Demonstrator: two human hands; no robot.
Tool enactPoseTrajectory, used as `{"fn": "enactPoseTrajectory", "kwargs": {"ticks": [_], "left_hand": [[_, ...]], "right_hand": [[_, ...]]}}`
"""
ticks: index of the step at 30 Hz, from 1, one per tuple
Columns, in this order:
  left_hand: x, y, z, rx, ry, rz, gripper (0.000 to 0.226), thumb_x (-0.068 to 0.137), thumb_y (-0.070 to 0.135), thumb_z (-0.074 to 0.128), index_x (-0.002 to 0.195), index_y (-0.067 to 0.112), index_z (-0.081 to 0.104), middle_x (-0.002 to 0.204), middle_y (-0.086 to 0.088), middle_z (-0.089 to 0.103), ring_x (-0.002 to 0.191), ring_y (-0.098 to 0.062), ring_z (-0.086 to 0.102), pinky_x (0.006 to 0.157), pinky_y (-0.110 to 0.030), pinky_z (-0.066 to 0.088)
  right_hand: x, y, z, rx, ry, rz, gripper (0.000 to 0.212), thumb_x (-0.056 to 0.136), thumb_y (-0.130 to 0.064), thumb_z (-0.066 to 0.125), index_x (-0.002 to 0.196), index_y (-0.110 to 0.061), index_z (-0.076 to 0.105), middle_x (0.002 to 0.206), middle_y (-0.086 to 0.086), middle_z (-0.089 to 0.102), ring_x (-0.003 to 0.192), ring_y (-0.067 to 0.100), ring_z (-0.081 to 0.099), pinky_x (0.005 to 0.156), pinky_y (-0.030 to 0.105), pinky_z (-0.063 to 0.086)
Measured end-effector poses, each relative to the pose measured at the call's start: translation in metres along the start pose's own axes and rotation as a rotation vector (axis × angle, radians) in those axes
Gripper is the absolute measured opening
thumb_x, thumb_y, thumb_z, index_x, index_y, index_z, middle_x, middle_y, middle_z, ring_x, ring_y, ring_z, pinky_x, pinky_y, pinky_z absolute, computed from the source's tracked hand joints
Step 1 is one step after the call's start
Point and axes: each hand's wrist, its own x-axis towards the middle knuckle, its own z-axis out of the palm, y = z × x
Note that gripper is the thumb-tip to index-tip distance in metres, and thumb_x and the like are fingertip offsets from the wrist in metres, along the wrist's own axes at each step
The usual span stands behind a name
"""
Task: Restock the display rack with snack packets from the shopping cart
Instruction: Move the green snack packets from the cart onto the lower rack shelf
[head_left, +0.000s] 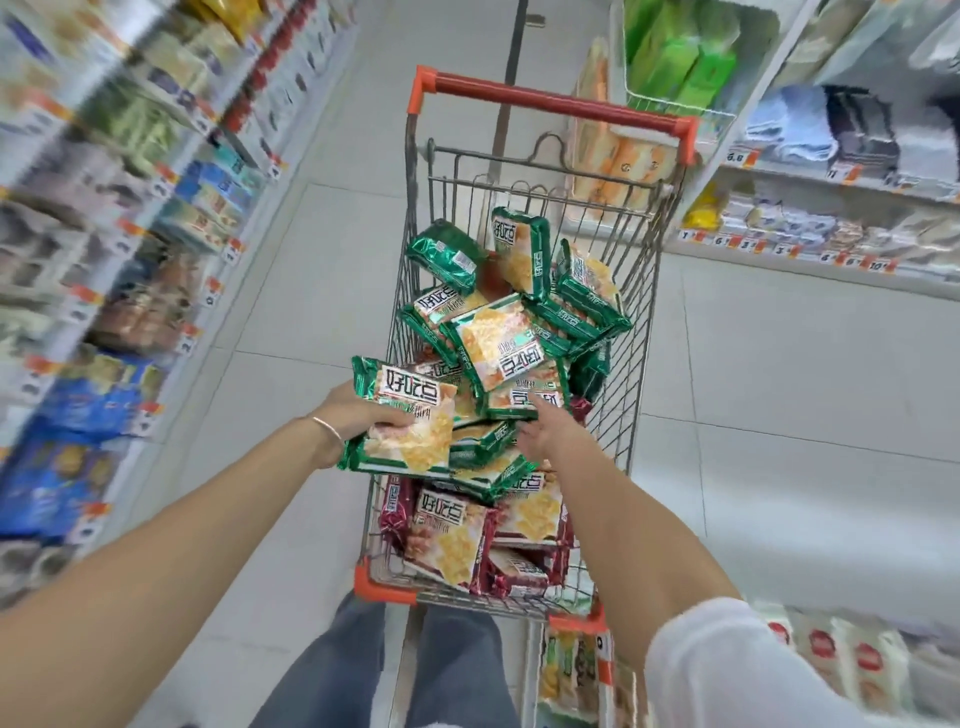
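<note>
Gripping a green packet (402, 415) by its edge, the left hand (358, 415) held it over the cart's left side, above the heap. Shelves (104, 260) of goods lined both sides of the aisle. Between them stood the wire cart (644, 322), piled with green packets (498, 343) toward its red handle (561, 101) and maroon packets (452, 540) at the near end. The right hand (545, 434) reached into the heap, fingertips among the packets; whether it grasped one could not be told. A thin bracelet (327, 426) circled the left wrist.

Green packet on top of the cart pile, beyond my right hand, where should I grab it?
Probably pinch the green packet by its near edge with your right hand, coming from above on your side: it lies face up, uncovered, and its flat face offers no grip.
</note>
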Motion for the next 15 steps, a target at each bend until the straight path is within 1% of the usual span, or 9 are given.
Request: {"fn": "enactPoseTrajectory", "kwargs": {"ticks": [2, 4, 5, 6, 8, 10, 11, 13, 15], "left_hand": [[-0.003, 0.001, -0.001, 0.003, 0.018, 0.003, 0.050, 0.067, 0.000, 0.087, 0.113, 0.002, 0.067, 0.094, -0.011, 0.078, 0.091, -0.027, 0.074, 0.088, -0.039, 0.057], [-0.004, 0.002, 0.000, 0.002, 0.030, 0.015, 0.048, 0.065, 0.000, 0.088, 0.109, 0.004, 0.068, 0.098, -0.011, 0.077, 0.094, -0.028, 0.073, 0.085, -0.038, 0.057], [-0.005, 0.003, 0.000, -0.005, 0.024, 0.008, 0.051, 0.063, 0.003, 0.091, 0.108, 0.005, 0.068, 0.099, -0.011, 0.077, 0.094, -0.028, 0.072, 0.088, -0.040, 0.057], [-0.003, 0.002, 0.001, 0.009, 0.016, 0.003, 0.060, 0.057, 0.011, 0.096, 0.110, 0.007, 0.068, 0.101, -0.010, 0.077, 0.096, -0.028, 0.072, 0.092, -0.044, 0.056], [0.006, 0.001, 0.003, 0.045, 0.011, 0.027, 0.098, 0.034, 0.039, 0.102, 0.120, 0.011, 0.063, 0.110, -0.007, 0.074, 0.106, -0.029, 0.068, 0.098, -0.048, 0.053], [0.011, 0.003, 0.006, 0.068, 0.002, 0.047, 0.124, 0.027, 0.063, 0.096, 0.134, 0.014, 0.055, 0.126, -0.006, 0.067, 0.118, -0.028, 0.061, 0.104, -0.048, 0.047], [0.007, 0.008, 0.011, 0.078, 0.006, 0.045, 0.124, 0.036, 0.070, 0.091, 0.139, 0.015, 0.051, 0.134, -0.007, 0.062, 0.123, -0.028, 0.056, 0.108, -0.047, 0.043], [0.000, 0.015, 0.022, 0.108, 0.028, 0.058, 0.096, 0.070, 0.071, 0.074, 0.142, 0.013, 0.048, 0.142, -0.007, 0.054, 0.127, -0.029, 0.049, 0.108, -0.043, 0.038], [0.005, 0.014, 0.030, 0.132, 0.059, 0.067, 0.083, 0.087, 0.070, 0.053, 0.146, 0.012, 0.044, 0.148, -0.009, 0.048, 0.135, -0.032, 0.043, 0.112, -0.046, 0.033]], "right_hand": [[0.009, 0.002, 0.002, 0.017, -0.031, -0.025, 0.049, 0.103, -0.029, 0.050, 0.145, -0.006, 0.043, 0.152, 0.012, 0.043, 0.140, 0.031, 0.042, 0.105, 0.039, 0.044], [0.007, 0.000, 0.002, 0.043, 0.000, -0.019, 0.048, 0.102, -0.024, 0.051, 0.146, -0.005, 0.043, 0.153, 0.015, 0.042, 0.141, 0.031, 0.041, 0.113, 0.040, 0.041], [0.003, -0.002, 0.001, 0.055, 0.036, 0.003, 0.049, 0.101, -0.022, 0.055, 0.146, -0.006, 0.043, 0.153, 0.014, 0.043, 0.141, 0.030, 0.042, 0.115, 0.039, 0.039], [0.003, -0.004, -0.001, 0.104, 0.067, 0.052, 0.054, 0.099, -0.020, 0.061, 0.147, -0.008, 0.042, 0.150, 0.013, 0.045, 0.140, 0.027, 0.043, 0.115, 0.037, 0.039], [0.008, -0.007, -0.002, 0.194, 0.091, 0.127, 0.064, 0.091, -0.019, 0.073, 0.146, -0.009, 0.041, 0.143, 0.011, 0.050, 0.134, 0.026, 0.048, 0.111, 0.034, 0.042], [0.013, -0.008, -0.002, 0.215, 0.090, 0.110, 0.059, 0.089, -0.019, 0.075, 0.139, -0.006, 0.046, 0.135, 0.012, 0.053, 0.126, 0.027, 0.053, 0.108, 0.036, 0.046], [0.014, -0.006, -0.003, 0.203, 0.081, 0.073, 0.052, 0.090, -0.018, 0.072, 0.135, -0.005, 0.049, 0.133, 0.014, 0.056, 0.122, 0.028, 0.057, 0.107, 0.039, 0.048], [0.012, -0.004, -0.009, 0.128, 0.133, -0.053, 0.046, 0.090, -0.018, 0.069, 0.129, -0.003, 0.051, 0.128, 0.015, 0.062, 0.110, 0.031, 0.065, 0.095, 0.043, 0.056], [0.002, -0.010, -0.024, -0.032, 0.272, -0.205, 0.058, 0.084, -0.027, 0.071, 0.132, -0.003, 0.048, 0.119, 0.010, 0.060, 0.098, 0.028, 0.062, 0.077, 0.043, 0.056]]}}
